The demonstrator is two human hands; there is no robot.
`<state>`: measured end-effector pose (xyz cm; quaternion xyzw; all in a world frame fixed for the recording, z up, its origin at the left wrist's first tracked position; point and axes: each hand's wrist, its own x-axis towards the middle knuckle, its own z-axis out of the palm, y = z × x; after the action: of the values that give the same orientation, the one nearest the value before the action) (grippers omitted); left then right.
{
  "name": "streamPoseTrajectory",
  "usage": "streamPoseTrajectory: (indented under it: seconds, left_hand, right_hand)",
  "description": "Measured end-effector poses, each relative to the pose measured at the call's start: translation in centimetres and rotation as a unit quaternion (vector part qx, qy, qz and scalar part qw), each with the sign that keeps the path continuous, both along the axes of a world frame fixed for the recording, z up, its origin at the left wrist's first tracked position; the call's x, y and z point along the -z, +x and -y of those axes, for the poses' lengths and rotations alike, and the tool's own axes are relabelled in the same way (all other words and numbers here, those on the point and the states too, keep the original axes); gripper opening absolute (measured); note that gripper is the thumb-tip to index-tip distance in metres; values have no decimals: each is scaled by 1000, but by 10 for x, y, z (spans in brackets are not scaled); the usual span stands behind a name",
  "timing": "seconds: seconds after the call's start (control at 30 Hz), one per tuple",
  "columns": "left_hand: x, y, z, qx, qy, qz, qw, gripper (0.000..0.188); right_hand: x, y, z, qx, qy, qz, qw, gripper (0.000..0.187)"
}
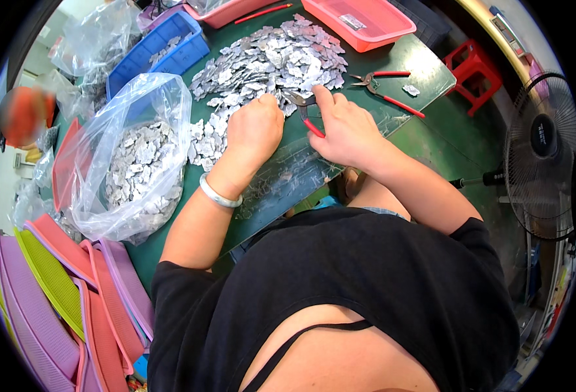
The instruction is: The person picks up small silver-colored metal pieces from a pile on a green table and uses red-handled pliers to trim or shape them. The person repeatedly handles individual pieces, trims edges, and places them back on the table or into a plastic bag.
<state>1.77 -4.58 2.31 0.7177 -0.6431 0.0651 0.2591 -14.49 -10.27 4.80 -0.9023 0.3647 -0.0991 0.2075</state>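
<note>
My right hand [348,130] is wrapped round red-handled pliers [313,127], their dark jaws pointing left toward my other hand. Just beside the jaws, my left hand [255,128] is closed with its fingers curled in; whatever it may pinch is hidden. Both hands are at the near edge of a heap of flat, silvery, irregular metal pieces [281,55] spread over the green table [268,189]. To the left of my left hand stands an open clear plastic bag [147,160] filled with similar pieces.
A second pair of red-handled pliers [386,91] lies open at the right, near a single metal piece [411,90]. Behind are a blue bin [160,55] and a pink tray [366,23]. Coloured baskets [53,281] stack at lower left; a fan [541,153] stands right.
</note>
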Motion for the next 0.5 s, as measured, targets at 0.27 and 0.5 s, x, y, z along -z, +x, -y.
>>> streamPoseTrajectory:
  seconds: [0.27,0.5]
  left_hand:
    - [2,7,0,-11,34,-334,942,18]
    - [-24,-4,-15,98,48,-709,697,16]
  right_hand:
    - [-9,-9,14,10,144,42,989,66]
    - [-20,-24,8,-13,195,28,980,69]
